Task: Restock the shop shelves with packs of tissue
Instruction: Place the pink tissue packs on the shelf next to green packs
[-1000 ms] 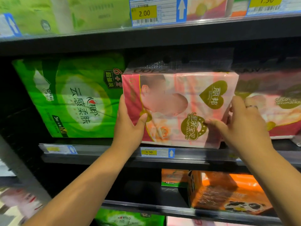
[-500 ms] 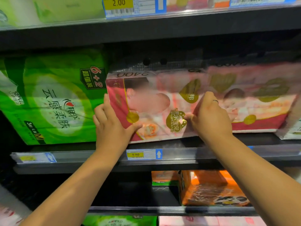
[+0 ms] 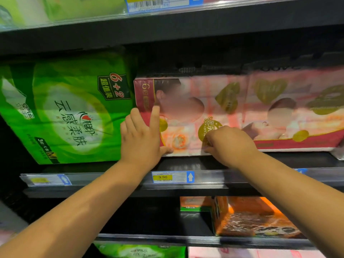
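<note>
A pink tissue pack stands on the middle shelf, between a big green tissue pack on its left and a matching pink pack on its right. My left hand lies flat on the pack's lower left front, fingers straight and thumb at its bottom edge. My right hand is at the lower front edge near the pack's middle, fingers curled and pinching the wrapper there. The pack's top sits in shadow under the upper shelf.
A 9.90 price tag is clipped to the shelf rail below my hands. The upper shelf hangs low over the packs. An orange pack sits on the shelf beneath, with green and pink packs lower still.
The pink pack has gone back into the shelf, level with its neighbours. My right hand slid from the pack's right side to its lower front edge; my left hand flattened on the front.
</note>
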Action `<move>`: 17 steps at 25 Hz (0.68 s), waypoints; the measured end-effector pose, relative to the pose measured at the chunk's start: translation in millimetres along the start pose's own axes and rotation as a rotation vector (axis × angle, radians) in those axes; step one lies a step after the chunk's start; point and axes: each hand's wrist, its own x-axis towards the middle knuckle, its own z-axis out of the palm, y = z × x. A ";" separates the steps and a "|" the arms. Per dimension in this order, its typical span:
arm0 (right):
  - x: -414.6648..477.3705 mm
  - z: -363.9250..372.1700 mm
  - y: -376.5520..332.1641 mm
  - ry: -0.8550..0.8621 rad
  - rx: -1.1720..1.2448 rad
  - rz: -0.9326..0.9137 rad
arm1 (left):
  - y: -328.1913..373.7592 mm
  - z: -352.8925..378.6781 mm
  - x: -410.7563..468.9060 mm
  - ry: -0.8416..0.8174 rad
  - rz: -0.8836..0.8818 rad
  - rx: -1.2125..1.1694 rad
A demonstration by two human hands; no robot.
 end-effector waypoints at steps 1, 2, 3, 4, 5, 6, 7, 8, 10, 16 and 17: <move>3.0 0.3 -0.4 -0.009 -0.016 -0.001 | 3.8 -1.5 1.5 -0.023 -0.004 0.024; 5.1 0.3 -1.2 -0.018 -0.023 0.000 | 7.9 -3.5 0.8 -0.056 -0.012 0.035; 6.7 1.3 -1.9 -0.026 -0.025 0.000 | 10.8 -4.9 -2.0 -0.092 -0.019 0.025; 7.9 2.2 -2.4 -0.028 -0.027 0.006 | 12.3 -6.0 -6.7 -0.124 -0.025 -0.001; 9.3 3.7 -2.5 -0.034 -0.030 0.013 | 11.9 -8.2 -11.5 -0.128 -0.022 -0.030; 11.1 4.4 -2.5 -0.038 -0.031 0.019 | 9.8 -11.7 -14.3 -0.082 0.001 -0.049; 13.4 5.3 -2.5 -0.041 -0.027 0.023 | 6.4 -13.8 -14.2 -0.016 0.039 -0.056; 15.4 5.8 -2.2 -0.043 -0.017 0.030 | 3.3 -12.7 -11.5 0.034 0.091 -0.055; 19.4 6.5 -1.6 -0.038 0.000 0.039 | -0.4 -3.9 0.4 0.054 0.202 -0.012; 35.6 15.6 0.0 -0.053 -0.058 0.066 | 12.6 15.4 15.0 0.205 0.293 0.069; 38.1 17.2 0.5 -0.055 -0.065 0.066 | 13.6 15.9 16.7 0.223 0.298 0.063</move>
